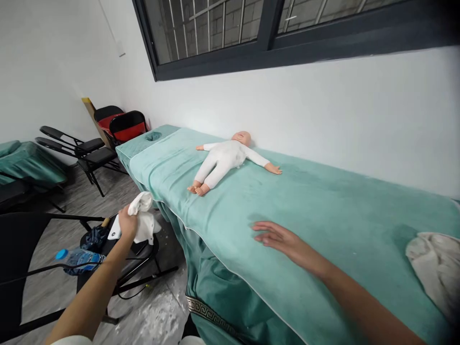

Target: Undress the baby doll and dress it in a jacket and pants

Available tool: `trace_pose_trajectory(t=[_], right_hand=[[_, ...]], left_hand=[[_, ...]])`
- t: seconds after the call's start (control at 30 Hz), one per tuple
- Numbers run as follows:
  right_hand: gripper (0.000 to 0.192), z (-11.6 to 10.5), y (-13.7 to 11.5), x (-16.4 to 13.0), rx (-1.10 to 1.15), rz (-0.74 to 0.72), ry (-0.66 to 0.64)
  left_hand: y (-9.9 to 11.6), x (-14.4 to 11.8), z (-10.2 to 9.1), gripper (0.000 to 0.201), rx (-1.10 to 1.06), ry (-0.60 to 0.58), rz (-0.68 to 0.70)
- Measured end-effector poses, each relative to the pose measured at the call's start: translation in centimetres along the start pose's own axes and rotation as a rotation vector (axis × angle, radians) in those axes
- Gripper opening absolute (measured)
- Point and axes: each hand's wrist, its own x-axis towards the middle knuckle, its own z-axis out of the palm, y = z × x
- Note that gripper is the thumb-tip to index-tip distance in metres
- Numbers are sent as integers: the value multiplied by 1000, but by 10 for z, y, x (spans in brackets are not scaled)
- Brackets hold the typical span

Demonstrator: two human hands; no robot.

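My left hand [128,223] is closed around a bunched white cloth [144,225], part of which hangs down over the black chair seat beside the bed. My right hand [275,237] holds nothing; its fingers are stretched out and apart, just over the front part of the green bed cover [316,206]. Farther back on the bed lies a baby doll [226,155] with a white cloth body, on its back, arms spread, head toward the wall and feet toward me. Neither hand touches the doll.
A crumpled off-white cloth [436,268] lies at the bed's right end. On the black chair [143,254] at left are a water bottle [79,258], a white phone-like object [115,229] and a dark plastic bag [96,238]. Folding chairs [125,127] stand behind; a barred window is above.
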Motion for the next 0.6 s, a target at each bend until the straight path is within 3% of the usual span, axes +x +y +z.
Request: trace_pose_trajectory(t=[0.1,0.2,0.43,0.53,0.6], right_hand=[[51,-29,15,-34,14,91,162],[50,-45,23,-67,63,160,315],[45,-56,34,-118,192,216,565],[42,-57,42,-128,113,173,579],[39,-60,48,-135,-54,120,632]], left_hand=[[-44,-6,-10,45,134,30,-133],[-62,-17,-19,49,243,14,-201],[-66,-32,-16,48,418,-297,-302],[-70,-40,-2,49,547,-309,-414],[-69,-43,9,52,569,-203,-356]])
